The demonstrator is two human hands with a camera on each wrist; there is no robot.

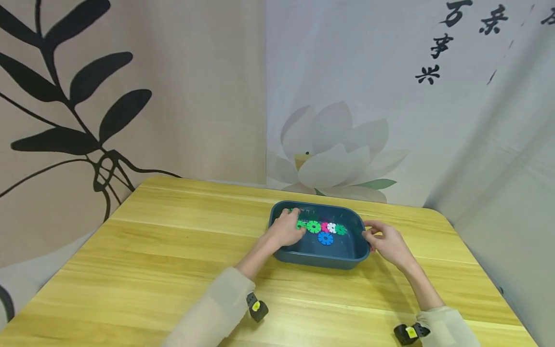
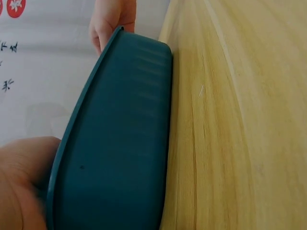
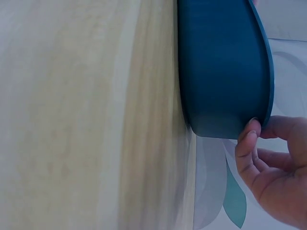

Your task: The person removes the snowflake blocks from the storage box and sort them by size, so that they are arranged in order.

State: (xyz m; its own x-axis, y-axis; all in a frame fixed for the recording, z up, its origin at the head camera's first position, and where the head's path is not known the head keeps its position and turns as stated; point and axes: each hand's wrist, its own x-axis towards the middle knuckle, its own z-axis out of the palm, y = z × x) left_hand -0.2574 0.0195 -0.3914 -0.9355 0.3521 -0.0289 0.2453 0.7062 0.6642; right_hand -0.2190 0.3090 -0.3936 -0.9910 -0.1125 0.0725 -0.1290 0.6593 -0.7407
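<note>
A dark blue-green plastic tub [image 1: 323, 261] sits on the wooden table, with several notched plastic snowflake discs inside. Light green [image 1: 313, 227], white [image 1: 332, 228], pink and darker green ones lie in a row, and a blue disc [image 1: 325, 238] lies just below them. My left hand [image 1: 287, 228] reaches over the tub's left end, fingers down inside among green discs; its fingertips are partly hidden, so I cannot tell if they grip one. At the opposite end my right hand [image 1: 387, 243] pinches the tub's rim [image 3: 271, 91] between thumb and finger.
The yellow wooden table [image 1: 173, 250] extends to both sides and in front of the tub. Behind it hangs a pale curtain [image 1: 217, 96] printed with leaves, a lotus and characters. Small black wrist cameras [image 1: 258, 308] are strapped over the sleeves.
</note>
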